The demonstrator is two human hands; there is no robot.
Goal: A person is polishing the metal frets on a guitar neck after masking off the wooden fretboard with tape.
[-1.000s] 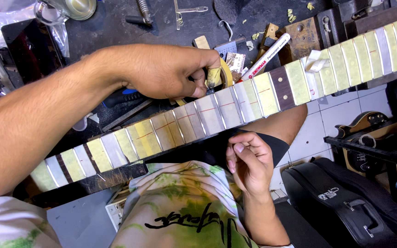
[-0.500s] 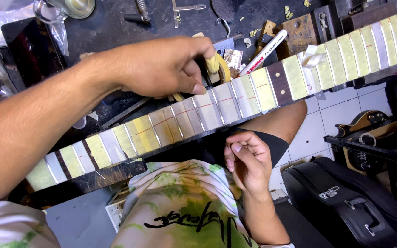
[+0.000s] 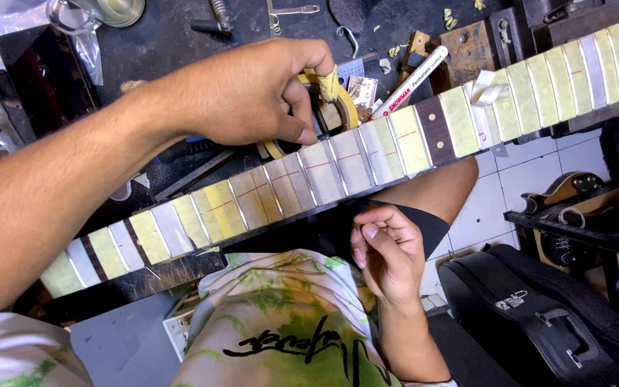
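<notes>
The left hand (image 3: pixel 252 93) reaches across the fretboard (image 3: pixel 338 161) and pinches the roll of masking tape (image 3: pixel 327 107) between thumb and fingers, closed on its rim with a loose yellowish tab of tape sticking up just above the fingertips; the roll stands on edge against the far side of the neck, touching it, so tape can come off close to where it is laid. The fretboard runs slantwise under that grip, its spaces between the frets covered with pale yellow and off-white tape strips, several crossed by a thin red line, which leaves only the metal frets bare. One dark wooden space (image 3: pixel 437 130), to the right of the pinching fingers, has no tape on it, and beside it a crumpled curl of used tape (image 3: pixel 486 92) lies on the neck. A white marker pen (image 3: pixel 410 82) rests just beyond the roll, near enough to the grip to be picked up quickly. The right hand (image 3: pixel 388 251) hangs below the neck on the near side, over the lap, fingers curled loosely inward with the thumb against them; whether it has any small scrap in it I cannot tell. A black instrument case (image 3: pixel 531 315) sits on the floor to the right of that hand, well apart from the work.
</notes>
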